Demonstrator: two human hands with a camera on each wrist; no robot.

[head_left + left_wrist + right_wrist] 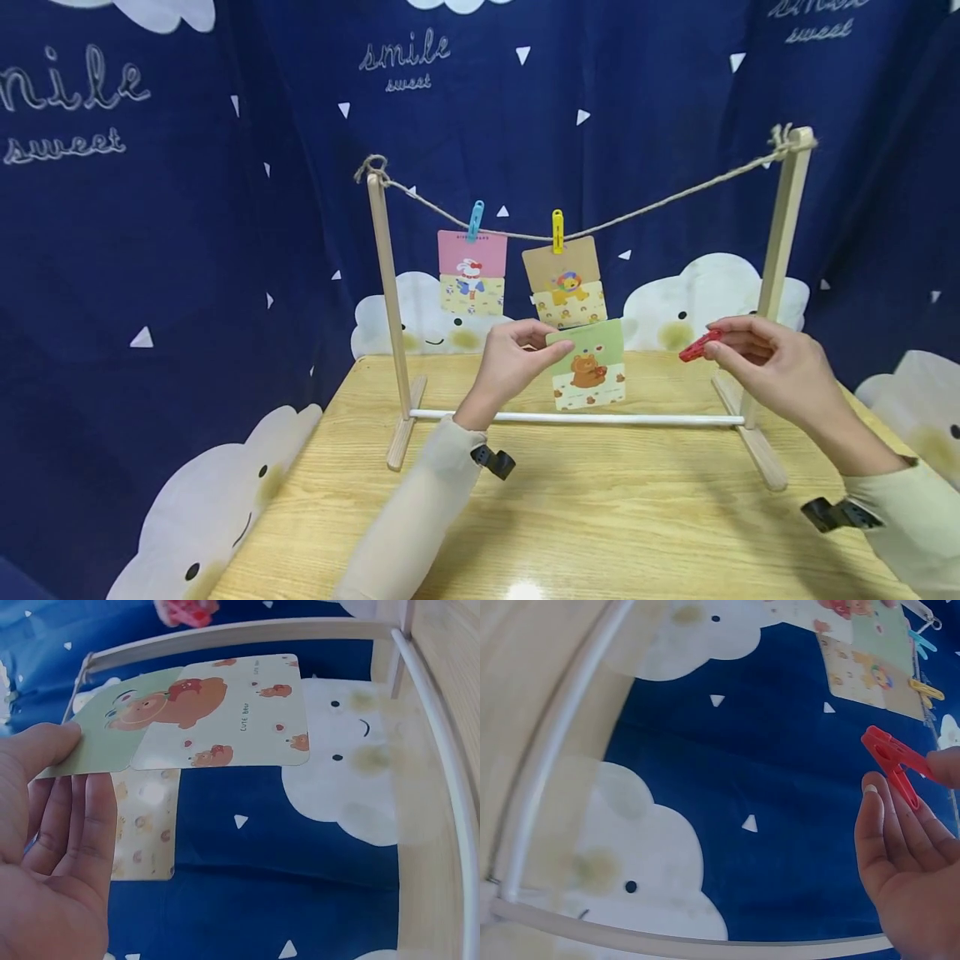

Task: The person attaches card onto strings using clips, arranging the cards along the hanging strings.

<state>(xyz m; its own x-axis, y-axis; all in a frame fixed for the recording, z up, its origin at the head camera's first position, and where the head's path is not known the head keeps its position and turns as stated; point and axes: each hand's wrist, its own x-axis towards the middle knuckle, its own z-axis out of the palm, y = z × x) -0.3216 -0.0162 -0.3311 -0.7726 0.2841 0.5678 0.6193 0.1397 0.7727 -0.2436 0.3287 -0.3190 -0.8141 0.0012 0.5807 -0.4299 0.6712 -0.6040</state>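
A green and cream bear card (588, 367) is pinched at its upper left corner by my left hand (510, 362); the left wrist view shows the thumb on top of the card (202, 712) and fingers beneath. My right hand (780, 362) pinches a red clothespin (701, 345) between thumb and fingers, right of the card and apart from it. Above the bear card, a brown lion card (566, 283) hangs from the rope (675, 197) under a yellow clothespin (557, 232). To its left, a pink rabbit card (472, 271) hangs under a blue clothespin (476, 220).
The rope is tied between a left wooden post (390, 292) and a right wooden post (786, 225). A white rod (637, 419) joins their feet low above the wooden table (600, 508). Behind stands a dark blue curtain (285, 208) with clouds and triangles.
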